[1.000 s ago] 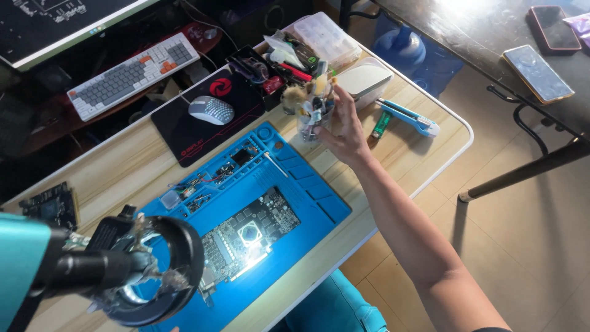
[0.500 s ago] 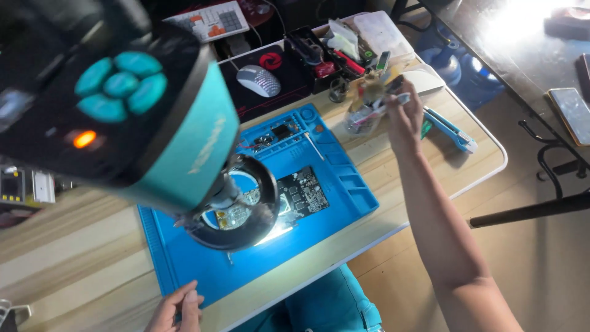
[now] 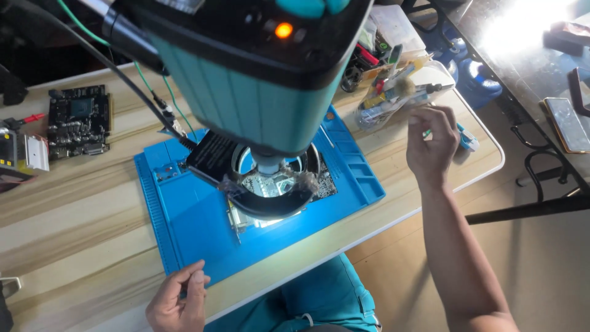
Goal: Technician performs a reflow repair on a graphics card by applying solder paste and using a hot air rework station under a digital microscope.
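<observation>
My right hand (image 3: 432, 144) hovers above the table's right side, fingers curled and seen from the back, so anything inside them is hidden. It is just below a clear container (image 3: 393, 98) stuffed with brushes and tools. My left hand (image 3: 178, 301) rests on the table's front edge, fingers curled, touching the near edge of the blue work mat (image 3: 184, 215). A green circuit board (image 3: 322, 181) lies on the mat, lit by a ring light (image 3: 270, 200) under the teal microscope head (image 3: 258, 80), which blocks much of the view.
A black circuit board (image 3: 80, 120) lies at the left of the wooden table (image 3: 74, 209). A blue tool (image 3: 468, 140) lies beside my right hand. Cables run down from the microscope. A dark table with a phone (image 3: 568, 123) stands to the right.
The view has shifted under the microscope head. My right hand has drawn back from the tool container toward me and lower. My left hand stays at the table's front edge.
</observation>
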